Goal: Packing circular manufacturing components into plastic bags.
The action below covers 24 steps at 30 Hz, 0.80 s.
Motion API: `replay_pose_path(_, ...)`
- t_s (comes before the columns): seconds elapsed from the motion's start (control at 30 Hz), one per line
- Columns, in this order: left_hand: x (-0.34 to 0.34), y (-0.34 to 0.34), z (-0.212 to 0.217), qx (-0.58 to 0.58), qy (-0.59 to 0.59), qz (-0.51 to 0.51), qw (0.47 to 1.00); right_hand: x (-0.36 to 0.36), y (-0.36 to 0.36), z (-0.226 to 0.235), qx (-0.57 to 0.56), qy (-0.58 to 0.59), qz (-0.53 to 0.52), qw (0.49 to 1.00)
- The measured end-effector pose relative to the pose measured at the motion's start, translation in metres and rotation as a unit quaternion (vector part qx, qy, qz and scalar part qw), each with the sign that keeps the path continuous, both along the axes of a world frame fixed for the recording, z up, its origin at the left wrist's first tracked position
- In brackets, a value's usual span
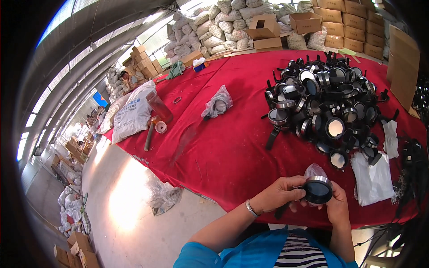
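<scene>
Near the front edge of the red-covered table, both my hands are closed on a round black piece with a silver rim and a dark, glossy face. My left hand grips its left edge, thumb across the rim. My right hand holds it from the right. A clear plastic bag shows just behind the piece; whether it wraps around it, I cannot tell. Beyond my hands lies a big pile of similar round mirror-like pieces with black straps. Flat clear plastic bags are stacked right of my hands.
A bagged piece lies mid-table on the red cloth. Farther left are a clear reddish jar, a hammer-like tool and a white sack. Black cords bunch at the right edge. Cartons and sacks stand behind.
</scene>
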State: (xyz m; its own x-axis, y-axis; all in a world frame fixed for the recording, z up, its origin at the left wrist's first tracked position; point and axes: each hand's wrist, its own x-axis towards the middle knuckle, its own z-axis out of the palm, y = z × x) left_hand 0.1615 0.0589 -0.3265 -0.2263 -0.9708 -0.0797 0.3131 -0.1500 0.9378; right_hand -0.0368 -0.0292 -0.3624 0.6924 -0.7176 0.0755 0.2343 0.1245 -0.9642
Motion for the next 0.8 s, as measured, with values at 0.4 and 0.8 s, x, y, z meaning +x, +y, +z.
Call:
replay_pose_path(0.4,-0.014,-0.001,-0.002,-0.145,-0.343,0.215,0.903,0.003,0.0,0.002,-0.069,-0.031,-0.148,0.986)
replay_pose_path(0.8,-0.024,-0.007,-0.017,-0.182,-0.608,0.218,0.742,0.021,0.022,0.007,-0.526,0.047,-0.112,0.842)
